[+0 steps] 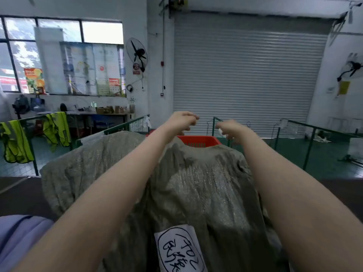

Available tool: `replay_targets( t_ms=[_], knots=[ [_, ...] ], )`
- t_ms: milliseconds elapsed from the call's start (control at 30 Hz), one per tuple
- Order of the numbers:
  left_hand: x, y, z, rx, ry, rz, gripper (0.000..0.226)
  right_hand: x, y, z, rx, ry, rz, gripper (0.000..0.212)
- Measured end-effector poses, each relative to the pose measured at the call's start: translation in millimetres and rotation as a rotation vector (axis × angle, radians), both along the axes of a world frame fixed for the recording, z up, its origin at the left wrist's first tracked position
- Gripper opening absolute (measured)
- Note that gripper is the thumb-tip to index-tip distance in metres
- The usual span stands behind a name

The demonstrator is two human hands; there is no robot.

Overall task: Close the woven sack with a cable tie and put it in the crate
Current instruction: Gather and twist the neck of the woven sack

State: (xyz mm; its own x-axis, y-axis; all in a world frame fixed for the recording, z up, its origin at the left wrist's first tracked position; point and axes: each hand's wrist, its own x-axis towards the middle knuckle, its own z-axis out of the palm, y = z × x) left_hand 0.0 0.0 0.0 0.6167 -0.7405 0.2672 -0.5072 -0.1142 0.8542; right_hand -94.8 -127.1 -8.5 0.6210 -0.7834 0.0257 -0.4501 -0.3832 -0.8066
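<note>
A large grey-green woven sack (196,189) fills the lower middle of the head view, with a white handwritten label (179,250) stuck near its bottom. Both my arms stretch over it to its far end. My left hand (181,121) is curled with the fingers closed, above the sack's far edge. My right hand (232,129) is curled beside it, a small gap apart. Whether either hand holds a cable tie or sack fabric is too blurred to tell. A red plastic crate (198,141) shows just beyond the sack, mostly hidden by it.
Green metal mesh fencing (125,125) runs left and right of the crate. Yellow safety vests (56,128) hang on the left rail. A grey roller shutter (249,75) closes the far wall. A cluttered bench (110,112) stands under the windows.
</note>
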Motion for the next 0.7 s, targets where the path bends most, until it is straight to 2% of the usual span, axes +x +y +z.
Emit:
replay_targets(
  t_ms=[100,200,233,267,333,367,433,500,533,633,700],
  knots=[
    [-15,-13,-23,0.087,-0.048,-0.027,0.030,-2,-37,-34,-0.108,0.189,-0.106,0.059],
    [-20,-17,-55,0.255,-0.032,-0.133,0.029,8,-131,-94,-0.031,0.264,-0.182,0.102],
    [-20,-17,-65,0.351,-0.049,-0.180,0.029,-1,-128,-102,0.033,0.247,-0.172,0.103],
    [-21,-16,-75,0.462,-0.099,-0.222,0.029,-14,-110,-102,0.096,0.210,-0.131,0.088],
    [-21,-15,-95,0.677,-0.254,-0.258,0.039,-26,-66,-88,0.201,0.168,-0.048,0.039],
    [-21,-14,-101,0.726,-0.295,-0.256,0.042,-29,-56,-85,0.262,0.165,0.012,0.032],
    [-19,-13,-105,0.752,-0.301,-0.261,0.044,-31,-43,-76,0.354,0.106,0.096,0.035],
    [-16,-14,-99,0.703,-0.223,-0.263,0.041,-27,-35,-63,0.385,0.024,0.135,0.033],
    [-17,-14,-94,0.616,-0.115,-0.260,0.038,-24,-32,-56,0.385,-0.019,0.140,0.030],
    [-22,-16,-69,0.238,0.377,-0.175,0.039,-18,-22,-34,0.375,-0.232,0.230,0.022],
    [-26,-16,-48,0.133,0.485,-0.164,0.053,-17,-15,-17,0.384,-0.392,0.354,0.026]
  ],
)
